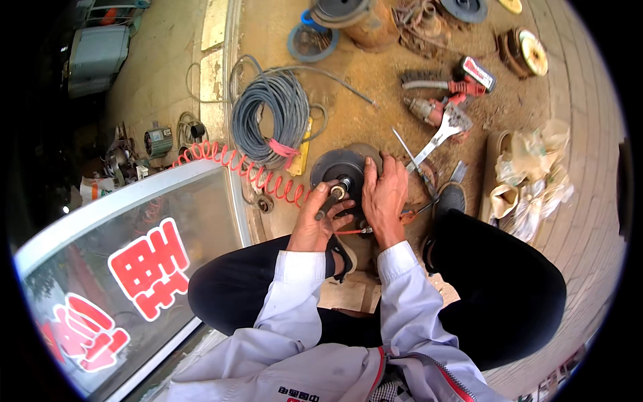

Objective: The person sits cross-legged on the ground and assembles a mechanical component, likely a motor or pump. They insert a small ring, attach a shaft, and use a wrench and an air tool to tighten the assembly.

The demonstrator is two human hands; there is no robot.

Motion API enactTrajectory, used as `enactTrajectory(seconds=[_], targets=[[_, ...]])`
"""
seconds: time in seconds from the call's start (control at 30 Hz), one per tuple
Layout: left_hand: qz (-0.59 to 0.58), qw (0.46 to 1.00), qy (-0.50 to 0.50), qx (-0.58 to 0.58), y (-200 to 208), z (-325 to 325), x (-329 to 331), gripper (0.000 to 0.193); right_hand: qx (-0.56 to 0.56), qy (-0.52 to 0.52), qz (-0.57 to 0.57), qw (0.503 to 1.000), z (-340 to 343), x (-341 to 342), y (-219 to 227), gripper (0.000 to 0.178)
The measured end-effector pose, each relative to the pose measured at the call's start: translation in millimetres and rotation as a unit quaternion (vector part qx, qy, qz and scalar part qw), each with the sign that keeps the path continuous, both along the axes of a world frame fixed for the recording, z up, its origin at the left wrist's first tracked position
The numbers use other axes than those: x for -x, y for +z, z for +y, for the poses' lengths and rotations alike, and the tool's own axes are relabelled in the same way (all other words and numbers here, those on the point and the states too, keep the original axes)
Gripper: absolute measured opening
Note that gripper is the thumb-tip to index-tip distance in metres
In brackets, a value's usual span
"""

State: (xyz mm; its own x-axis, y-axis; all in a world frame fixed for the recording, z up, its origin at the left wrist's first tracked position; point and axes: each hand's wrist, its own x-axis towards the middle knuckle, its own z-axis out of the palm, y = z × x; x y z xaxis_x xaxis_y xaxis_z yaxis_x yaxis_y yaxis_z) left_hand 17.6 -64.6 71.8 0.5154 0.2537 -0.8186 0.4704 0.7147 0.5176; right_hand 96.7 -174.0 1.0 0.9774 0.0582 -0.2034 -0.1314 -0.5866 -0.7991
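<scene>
Bordering the work zone at the left, a framed glass panel (194, 221) limits outward travel of the left elbow; a red coiled hose (268, 181) and a grey cable coil (295, 110) lie nearer the hands. Beyond the disc, brown floor (358, 127) shows between the cable coil and a red power tool (429, 109). A flat metal scraper (439, 137) lies to the right.

The left hand (313, 218) is turned palm inward, thumb and fingers partly curled about the shaft (328, 204); whether they press on it cannot be told. The right hand (386, 197) lies back-up, fingers extended forward onto the right part of the dark disc (328, 164); its thumb is hidden, so its hold cannot be told.

The disc sits between the feet, slightly forward, face toward the viewer. The shaft's long axis runs from the disc's hub toward the body and leftward.
</scene>
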Motion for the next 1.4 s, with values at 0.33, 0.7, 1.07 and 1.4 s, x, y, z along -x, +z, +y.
enactTrajectory(seconds=[0.33, 0.7, 1.07, 1.4], targets=[[-0.011, 1.000, -0.003, -0.011, -20.9, -10.0, 2.2, 0.070, -0.067, 0.186, 0.192, 0.961, 12.0, 0.9, 60.6, 0.058], [-0.124, 0.983, -0.060, -0.125, -34.5, -16.9, 22.4, 0.074, -0.329, 0.170, 0.428, 0.824, -5.3, 5.1, 65.8, 0.055], [-0.163, 0.972, -0.039, -0.166, -44.0, -14.3, 24.9, 0.060, -0.303, 0.221, 0.426, 0.823, -17.5, 14.2, 40.4, 0.079], [-0.150, 0.970, -0.104, -0.161, -16.0, -2.5, 10.8, 0.063, -0.431, 0.169, 0.430, 0.775, -10.1, 22.6, 35.3, 0.090]])
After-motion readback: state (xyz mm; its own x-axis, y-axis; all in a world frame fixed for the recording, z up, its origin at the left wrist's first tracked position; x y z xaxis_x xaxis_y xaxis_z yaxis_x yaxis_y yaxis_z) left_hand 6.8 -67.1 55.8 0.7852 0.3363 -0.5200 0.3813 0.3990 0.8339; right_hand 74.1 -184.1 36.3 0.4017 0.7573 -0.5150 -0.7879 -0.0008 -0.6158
